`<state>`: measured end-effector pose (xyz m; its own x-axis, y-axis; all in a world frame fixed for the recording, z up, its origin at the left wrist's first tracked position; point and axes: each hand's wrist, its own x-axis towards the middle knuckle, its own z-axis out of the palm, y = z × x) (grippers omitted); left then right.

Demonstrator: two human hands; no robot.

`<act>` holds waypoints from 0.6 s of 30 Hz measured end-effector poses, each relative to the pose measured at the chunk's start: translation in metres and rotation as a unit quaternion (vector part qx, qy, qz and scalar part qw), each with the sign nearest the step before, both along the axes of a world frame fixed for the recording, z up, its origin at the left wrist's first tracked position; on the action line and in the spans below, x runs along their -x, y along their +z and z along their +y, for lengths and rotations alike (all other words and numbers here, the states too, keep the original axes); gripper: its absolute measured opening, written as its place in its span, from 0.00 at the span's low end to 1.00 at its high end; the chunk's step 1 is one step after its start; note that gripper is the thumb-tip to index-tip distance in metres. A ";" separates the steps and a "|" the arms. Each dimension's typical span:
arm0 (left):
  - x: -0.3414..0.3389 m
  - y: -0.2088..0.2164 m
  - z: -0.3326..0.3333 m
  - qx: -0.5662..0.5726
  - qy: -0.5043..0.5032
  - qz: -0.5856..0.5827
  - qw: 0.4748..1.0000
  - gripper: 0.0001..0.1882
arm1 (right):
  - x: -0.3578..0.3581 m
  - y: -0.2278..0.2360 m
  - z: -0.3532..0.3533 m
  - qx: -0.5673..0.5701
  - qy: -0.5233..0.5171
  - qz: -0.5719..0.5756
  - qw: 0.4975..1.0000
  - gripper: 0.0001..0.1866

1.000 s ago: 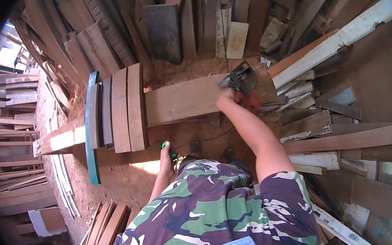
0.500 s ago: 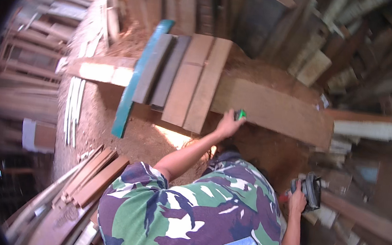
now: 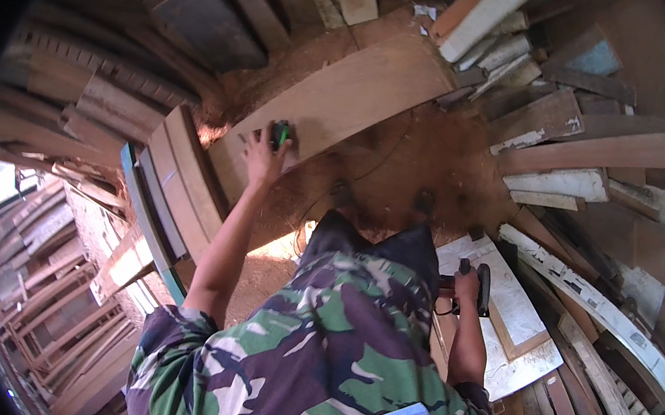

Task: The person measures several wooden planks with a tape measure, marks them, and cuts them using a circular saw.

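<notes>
On the long brown board (image 3: 362, 88), my left hand (image 3: 261, 160) has its fingers around a small black and green tool (image 3: 280, 133) that looks like a tape measure. Low at my right side, my right hand (image 3: 467, 285) is closed on the handle of a dark handheld power tool (image 3: 484, 291). Its exact kind is hard to make out. Left of my left hand, shorter brown planks (image 3: 185, 178), a grey strip (image 3: 160, 198) and a teal strip (image 3: 142, 206) lie across the end of the long board.
Planks lean along the far side, among them a dark panel (image 3: 212, 26). Stacked offcuts (image 3: 554, 134) crowd the right. A white panel (image 3: 508, 285) lies beside the power tool. A thin cord (image 3: 391, 161) runs over the reddish ground near my feet.
My view has swung to the right. The left hand, with the small black and green tool, has moved from the long board's near edge onto its face. The power tool has come closer to my side.
</notes>
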<state>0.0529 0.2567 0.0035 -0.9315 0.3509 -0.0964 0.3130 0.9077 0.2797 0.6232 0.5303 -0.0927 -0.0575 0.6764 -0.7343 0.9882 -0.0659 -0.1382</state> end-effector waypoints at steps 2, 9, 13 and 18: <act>0.007 -0.013 0.033 0.007 -0.006 -0.016 1.000 0.37 | -0.003 -0.031 0.013 -0.009 0.007 -0.002 1.000 0.26; -0.002 -0.070 0.079 0.011 0.106 0.160 0.981 0.30 | 0.005 -0.177 0.104 -0.028 0.095 -0.029 0.995 0.35; 0.001 -0.074 0.098 -0.040 0.076 0.203 0.975 0.32 | 0.014 -0.274 0.190 0.016 0.137 -0.089 0.986 0.34; -0.002 -0.067 0.081 -0.085 0.054 0.224 0.969 0.30 | 0.042 -0.374 0.231 -0.017 0.133 -0.075 0.988 0.26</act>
